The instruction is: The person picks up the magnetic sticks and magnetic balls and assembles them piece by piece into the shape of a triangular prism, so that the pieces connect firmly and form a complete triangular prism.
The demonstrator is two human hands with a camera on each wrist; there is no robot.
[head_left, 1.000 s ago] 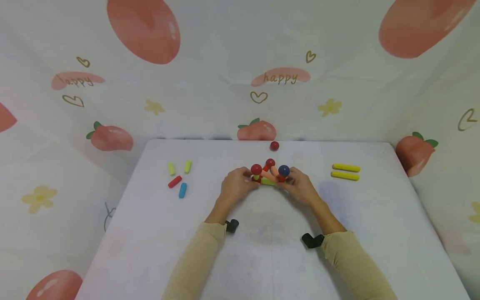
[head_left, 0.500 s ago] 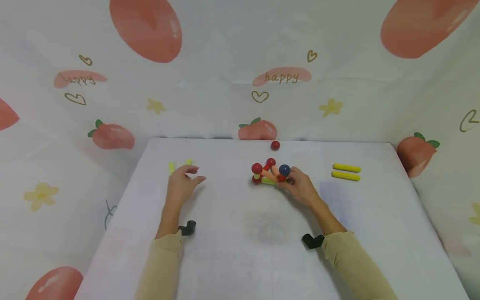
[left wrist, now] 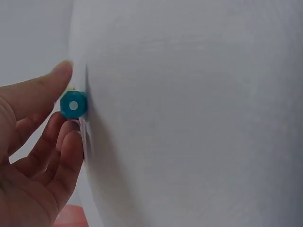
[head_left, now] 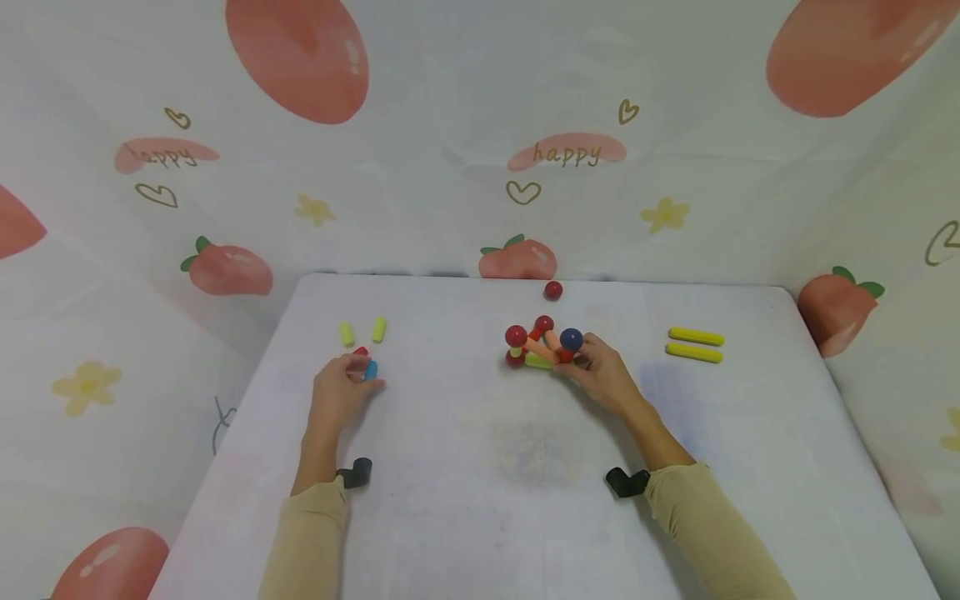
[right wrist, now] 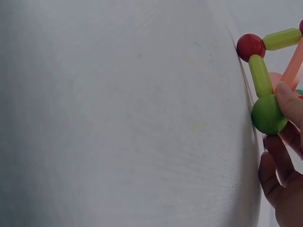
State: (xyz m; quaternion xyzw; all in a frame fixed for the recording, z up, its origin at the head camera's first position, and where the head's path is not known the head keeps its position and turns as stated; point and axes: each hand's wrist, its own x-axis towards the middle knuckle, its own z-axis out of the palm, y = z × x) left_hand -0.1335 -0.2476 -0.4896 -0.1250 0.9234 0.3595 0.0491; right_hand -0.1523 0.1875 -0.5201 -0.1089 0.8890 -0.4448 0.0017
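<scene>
In the head view, my left hand (head_left: 335,392) is at a short blue stick (head_left: 371,370) on the left of the table. The left wrist view shows the blue stick (left wrist: 73,105) end-on between thumb and fingers, the thumb slightly apart from it and the fingertips close beneath. My right hand (head_left: 600,371) holds a ball-and-stick model (head_left: 540,350) at its near right corner. Thumb and fingers grip a green ball (right wrist: 269,115) there, joined by a yellow-green stick (right wrist: 261,75) to a red ball (right wrist: 251,47). A blue ball (head_left: 572,339) tops that corner.
A red stick (head_left: 361,351), partly covered by the left hand, and two yellow-green sticks (head_left: 347,334) lie at the left. A loose red ball (head_left: 553,290) sits near the table's back edge. Two long yellow sticks (head_left: 694,353) lie at the right.
My left hand has left the model, moved left over the short sticks, then lowered toward me onto the blue stick. The right hand stays on the model, holding it in place.
</scene>
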